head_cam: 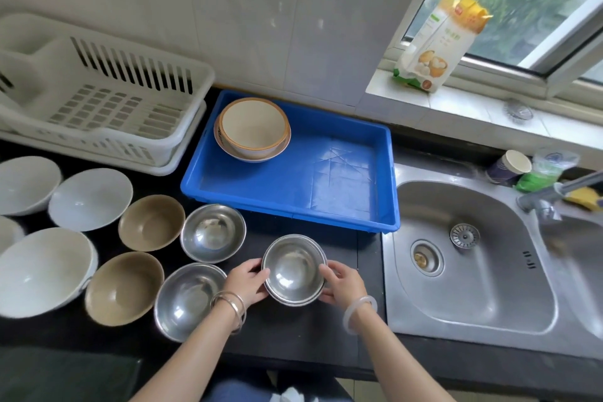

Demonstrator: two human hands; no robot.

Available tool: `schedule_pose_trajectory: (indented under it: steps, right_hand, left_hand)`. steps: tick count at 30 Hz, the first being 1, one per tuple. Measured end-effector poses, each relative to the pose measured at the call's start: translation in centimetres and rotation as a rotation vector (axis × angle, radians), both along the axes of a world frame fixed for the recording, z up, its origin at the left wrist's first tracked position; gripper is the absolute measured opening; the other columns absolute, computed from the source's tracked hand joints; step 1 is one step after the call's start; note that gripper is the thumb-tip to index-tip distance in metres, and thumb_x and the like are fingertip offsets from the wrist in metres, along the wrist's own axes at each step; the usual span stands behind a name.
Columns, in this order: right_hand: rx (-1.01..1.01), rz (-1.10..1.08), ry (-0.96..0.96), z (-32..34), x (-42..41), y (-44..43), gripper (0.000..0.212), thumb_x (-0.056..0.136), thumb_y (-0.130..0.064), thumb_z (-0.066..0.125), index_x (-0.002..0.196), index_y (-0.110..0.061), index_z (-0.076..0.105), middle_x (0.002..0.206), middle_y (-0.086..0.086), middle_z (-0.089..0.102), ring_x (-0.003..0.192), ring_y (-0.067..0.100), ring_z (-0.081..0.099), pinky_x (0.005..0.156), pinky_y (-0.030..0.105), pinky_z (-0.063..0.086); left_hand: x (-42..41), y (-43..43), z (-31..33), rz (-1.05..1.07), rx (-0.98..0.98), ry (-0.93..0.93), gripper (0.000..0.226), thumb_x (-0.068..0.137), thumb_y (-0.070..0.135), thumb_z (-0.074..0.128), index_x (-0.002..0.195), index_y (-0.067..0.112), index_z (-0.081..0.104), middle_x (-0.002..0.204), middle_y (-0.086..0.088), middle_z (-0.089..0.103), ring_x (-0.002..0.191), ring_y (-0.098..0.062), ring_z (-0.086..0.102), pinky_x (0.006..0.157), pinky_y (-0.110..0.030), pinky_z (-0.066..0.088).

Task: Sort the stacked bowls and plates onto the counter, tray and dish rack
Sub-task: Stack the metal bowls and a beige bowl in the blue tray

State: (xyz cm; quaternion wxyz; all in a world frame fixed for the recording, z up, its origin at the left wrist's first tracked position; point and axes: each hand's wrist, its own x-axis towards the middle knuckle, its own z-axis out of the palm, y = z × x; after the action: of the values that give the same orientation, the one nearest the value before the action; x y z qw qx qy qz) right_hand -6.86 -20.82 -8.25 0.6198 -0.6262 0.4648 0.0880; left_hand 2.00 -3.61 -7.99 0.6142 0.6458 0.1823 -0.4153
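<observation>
I can't count the nested steel bowls (293,271); only rims show beneath the top one. The left edge cuts off two white bowls (23,184) and the dish rack (98,91). The tap (554,192) is blurred.

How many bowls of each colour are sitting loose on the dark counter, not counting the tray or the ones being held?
White bowls: 4, the last cut off by the picture's edge
Brown bowls: 2
Steel bowls: 2
Total: 8
</observation>
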Motion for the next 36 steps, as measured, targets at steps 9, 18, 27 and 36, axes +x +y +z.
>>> schedule_pose_trajectory:
  steps: [9,18,27,36]
  right_hand:
    - [-0.126,-0.07,-0.198,3.3,2.0,-1.7,0.019,0.089,-0.023,0.059,0.077,-0.028,0.073,0.071,0.001,0.067,0.066,0.012,0.066,0.058,0.025,0.057]
    - [-0.132,-0.112,-0.266,6.1,9.4,-8.2,0.021,0.091,-0.025,0.057,0.105,-0.011,0.064,0.09,0.008,0.062,0.061,0.023,0.063,0.053,0.022,0.056]
    - [0.023,-0.156,-0.189,3.4,15.9,-12.6,0.026,0.094,-0.024,0.054,0.114,-0.008,0.059,0.096,0.008,0.062,0.06,0.023,0.068,0.051,0.024,0.056]
    - [0.034,-0.162,-0.125,0.1,19.7,-14.4,0.021,0.093,-0.023,0.053,0.109,-0.01,0.059,0.107,0.013,0.057,0.066,0.027,0.064,0.066,0.032,0.057]
  left_hand:
    - [3.1,-1.7,4.6,-0.034,-0.09,-0.117,0.034,0.089,0.005,0.055,0.123,0.006,0.053,0.097,-0.009,0.063,0.087,-0.018,0.062,0.076,-0.034,0.052]
    - [10.2,-8.5,7.4,0.002,-0.105,-0.175,0.034,0.089,0.009,0.057,0.121,0.0,0.051,0.104,-0.014,0.058,0.089,-0.028,0.06,0.069,-0.032,0.055]
    - [14.6,-14.4,4.7,0.114,-0.09,-0.084,0.034,0.093,0.016,0.05,0.127,0.01,0.049,0.113,-0.008,0.052,0.089,-0.031,0.059,0.071,-0.039,0.052]
    - [17.2,-16.8,1.4,0.196,-0.1,-0.035,0.035,0.095,0.012,0.047,0.13,0.013,0.049,0.131,-0.012,0.052,0.106,-0.032,0.056,0.082,-0.039,0.05]
